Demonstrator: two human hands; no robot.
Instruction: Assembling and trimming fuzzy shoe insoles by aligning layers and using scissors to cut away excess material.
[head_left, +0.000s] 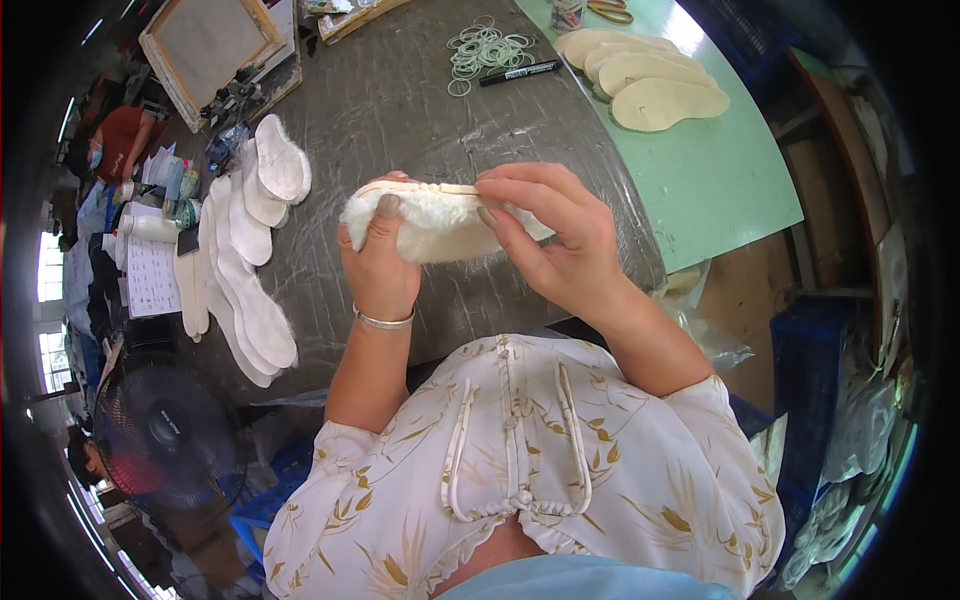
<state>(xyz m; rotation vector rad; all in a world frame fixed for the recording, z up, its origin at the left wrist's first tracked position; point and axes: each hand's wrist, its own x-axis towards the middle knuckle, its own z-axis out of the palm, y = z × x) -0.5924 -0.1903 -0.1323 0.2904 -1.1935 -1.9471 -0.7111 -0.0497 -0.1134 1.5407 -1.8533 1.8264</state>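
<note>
Both hands hold a white fleece insole stack (430,225) just above the grey plastic-covered table (420,100). My left hand (378,262) grips its left end, thumb on top of the fur. My right hand (548,235) pinches the tan upper edge from the right with fingertips along the rim. A silver bangle (385,321) sits on my left wrist.
A fanned pile of white fleece insoles (245,260) lies at the table's left. Several tan flat insoles (650,75) rest on a green board at the back right. Rubber bands (485,50) and a black marker (520,72) lie at the back. A black fan (165,430) stands lower left.
</note>
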